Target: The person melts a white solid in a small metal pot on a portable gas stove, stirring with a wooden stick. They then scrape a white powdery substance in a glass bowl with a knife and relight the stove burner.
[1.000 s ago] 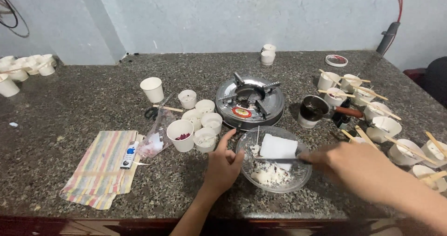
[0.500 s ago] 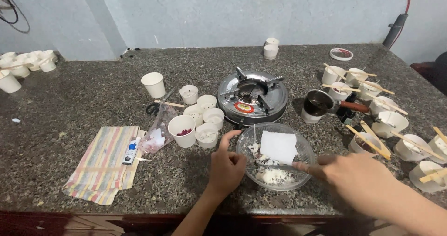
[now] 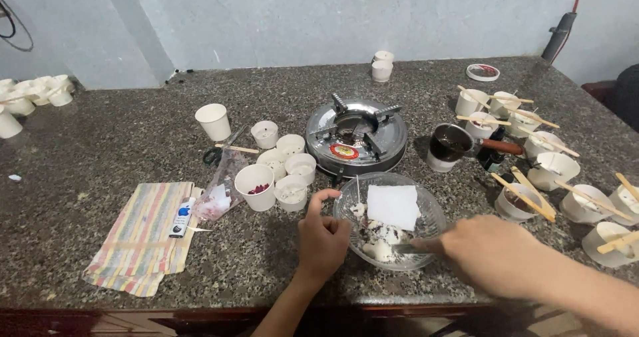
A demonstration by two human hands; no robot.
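A clear glass bowl (image 3: pixel 426 207) sits at the front of the stone counter, with white crumbly bits and a white square sheet (image 3: pixel 394 206) inside. My left hand (image 3: pixel 322 238) rests against the bowl's left rim, thumb raised along the glass. My right hand (image 3: pixel 494 252) comes in from the right and grips a thin metal utensil (image 3: pixel 406 248) whose tip is down in the white bits.
Behind the bowl stands a round metal gas burner (image 3: pixel 356 137). A dark small pot (image 3: pixel 450 144) with a red handle and several white cups with wooden sticks (image 3: pixel 552 167) fill the right side. More paper cups (image 3: pixel 289 167), scissors, a plastic bag, a small tube and a striped cloth (image 3: pixel 143 234) lie left.
The view has shifted slightly. My right hand has drawn a little nearer the bowl's front with the utensil among the white bits. My left hand stays at the rim.
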